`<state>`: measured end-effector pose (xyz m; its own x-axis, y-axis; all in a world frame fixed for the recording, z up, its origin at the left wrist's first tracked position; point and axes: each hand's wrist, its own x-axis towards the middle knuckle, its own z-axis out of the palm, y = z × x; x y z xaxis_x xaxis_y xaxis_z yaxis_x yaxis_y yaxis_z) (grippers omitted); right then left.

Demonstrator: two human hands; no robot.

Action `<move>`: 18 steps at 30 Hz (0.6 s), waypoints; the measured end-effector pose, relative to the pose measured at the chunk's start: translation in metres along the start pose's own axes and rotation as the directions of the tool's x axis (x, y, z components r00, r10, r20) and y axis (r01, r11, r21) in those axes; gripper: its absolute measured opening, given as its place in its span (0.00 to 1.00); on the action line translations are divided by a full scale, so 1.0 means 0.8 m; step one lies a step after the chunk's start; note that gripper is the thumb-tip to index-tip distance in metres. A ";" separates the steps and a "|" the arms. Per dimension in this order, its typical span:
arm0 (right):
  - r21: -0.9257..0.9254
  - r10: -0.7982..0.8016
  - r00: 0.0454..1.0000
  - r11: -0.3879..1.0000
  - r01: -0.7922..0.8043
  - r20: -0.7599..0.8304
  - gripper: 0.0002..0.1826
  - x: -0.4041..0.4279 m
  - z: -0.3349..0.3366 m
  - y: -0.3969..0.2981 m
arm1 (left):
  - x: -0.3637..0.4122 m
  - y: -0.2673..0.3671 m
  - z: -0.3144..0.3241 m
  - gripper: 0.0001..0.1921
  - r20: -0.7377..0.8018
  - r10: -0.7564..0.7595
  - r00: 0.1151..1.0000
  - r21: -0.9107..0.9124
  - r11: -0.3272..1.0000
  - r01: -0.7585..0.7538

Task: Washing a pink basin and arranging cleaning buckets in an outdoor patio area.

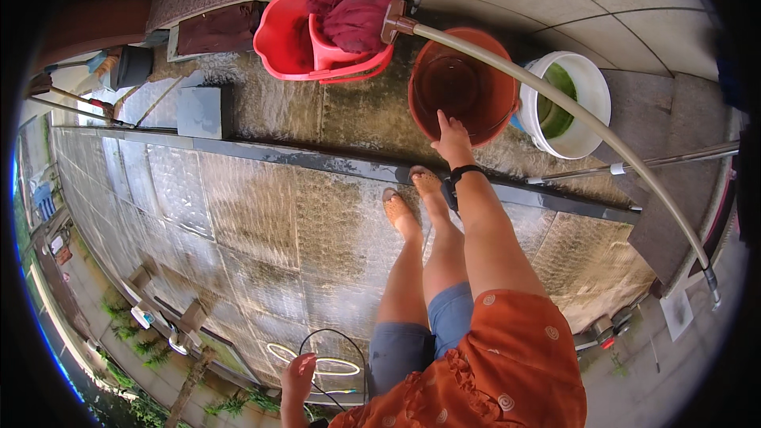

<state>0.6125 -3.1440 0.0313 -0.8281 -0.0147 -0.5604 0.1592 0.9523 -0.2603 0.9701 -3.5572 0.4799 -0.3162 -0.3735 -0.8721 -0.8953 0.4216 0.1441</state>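
My right hand (455,139) reaches over the near rim of an orange-brown plastic bucket (508,107), index finger pointing out and thumb apart. Nothing shows in its grasp; whether it touches the rim is unclear. Dark liquid seems to lie in the bucket. To its left, a red mop bucket (267,50) with a wringer holds a dark red mop head (357,18). The mop's beige pole (553,95) passes above the orange-brown bucket. A white bucket (599,113), green inside, stands on the right. My left hand (297,374) hangs low at my side, fingers loosely curled.
A raised ledge edge (250,154) runs across the wet tiled floor (255,208) before my feet. A metal pole (660,161) lies by the white bucket. At left sits a grey block (200,112). A looped hose (339,367) lies behind my left hand.
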 end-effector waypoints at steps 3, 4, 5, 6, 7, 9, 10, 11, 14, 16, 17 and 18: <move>0.290 -0.028 0.996 0.957 0.003 0.083 0.45 -0.039 -0.032 -0.013 | -0.013 0.002 0.004 0.13 -0.013 -0.016 1.000 0.009 1.000 0.016; 0.330 -0.058 0.990 0.944 0.013 0.126 0.42 -0.053 -0.043 -0.011 | -0.011 0.004 0.008 0.14 -0.015 0.005 1.000 -0.025 1.000 -0.005; 0.370 -0.089 0.982 0.929 0.022 0.164 0.40 -0.066 -0.052 -0.004 | -0.009 0.011 0.012 0.14 0.007 0.040 0.999 -0.066 0.997 -0.040; 0.406 -0.123 0.980 0.913 0.049 0.158 0.37 -0.084 -0.057 0.008 | -0.009 0.021 0.017 0.14 0.000 0.050 0.999 -0.100 0.994 -0.050; 0.442 -0.164 0.974 0.894 0.080 0.154 0.34 -0.105 -0.055 0.023 | -0.018 0.031 0.023 0.14 -0.010 0.052 0.999 -0.137 0.989 -0.053; 0.414 -0.129 0.940 0.910 -0.014 0.315 0.29 -0.152 -0.069 0.059 | -0.037 0.048 0.027 0.14 -0.022 0.050 0.999 -0.061 0.997 -0.051; 0.392 -0.123 0.946 0.920 -0.005 0.299 0.27 -0.163 -0.070 0.085 | -0.027 0.053 0.029 0.14 -0.023 0.124 0.992 -0.095 0.987 -0.126; 0.367 -0.114 0.951 0.930 0.001 0.287 0.26 -0.179 -0.067 0.119 | -0.017 0.054 0.034 0.14 -0.022 0.195 0.981 -0.130 0.972 -0.196; 0.303 -0.015 0.970 0.951 -0.062 0.244 0.23 -0.244 -0.090 0.222 | -0.008 0.079 0.037 0.14 -0.040 0.292 0.956 -0.096 0.951 -0.295; 0.334 0.069 0.980 0.933 -0.130 0.187 0.21 -0.283 -0.104 0.268 | -0.009 0.124 0.042 0.13 -0.071 0.352 0.933 0.001 0.936 -0.353; 0.351 0.138 0.979 0.918 -0.182 0.146 0.19 -0.304 -0.118 0.282 | -0.001 0.131 0.047 0.13 -0.060 0.396 0.916 0.007 0.918 -0.397; 0.367 0.167 0.976 0.906 -0.209 0.142 0.19 -0.326 -0.135 0.295 | 0.005 0.124 0.048 0.13 -0.109 0.423 0.899 -0.021 0.904 -0.428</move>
<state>0.8082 -2.8824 0.2009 -0.7050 0.1016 -0.7019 0.5147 0.7542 -0.4078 0.8920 -3.4854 0.4729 -0.6977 -0.2479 -0.6722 -0.6804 0.5231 0.5133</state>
